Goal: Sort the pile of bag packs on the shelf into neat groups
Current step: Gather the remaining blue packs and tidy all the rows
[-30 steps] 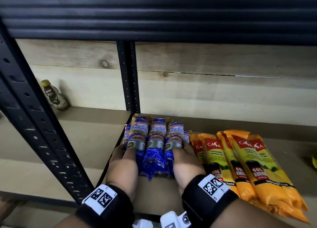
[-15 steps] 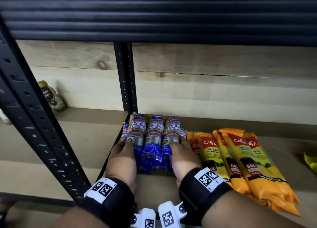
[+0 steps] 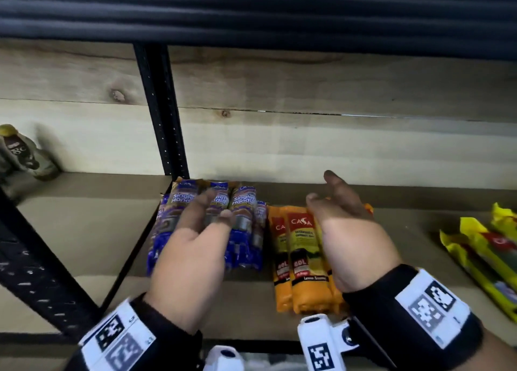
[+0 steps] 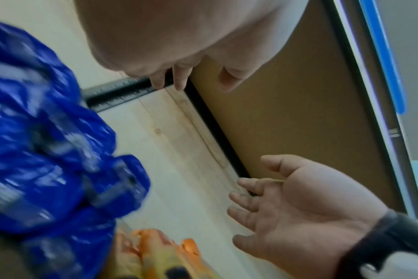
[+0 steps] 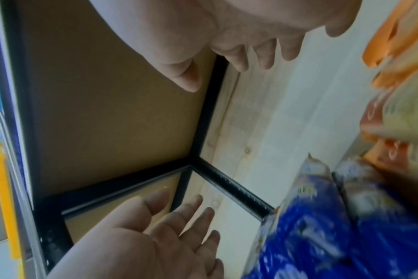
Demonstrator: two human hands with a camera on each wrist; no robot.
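We are working along the shelf, where the blue packs are lying in a tight row against the black upright and the orange packs are sitting just beside them, every long axis running front to back with the printed tops pointing toward the wooden back wall, likely so each colour reads as one group. We are holding our left hand above the blue row and our right hand above the orange one, both spread loosely and gripping nothing, while the yellow packs are lying askew, well apart to the right.
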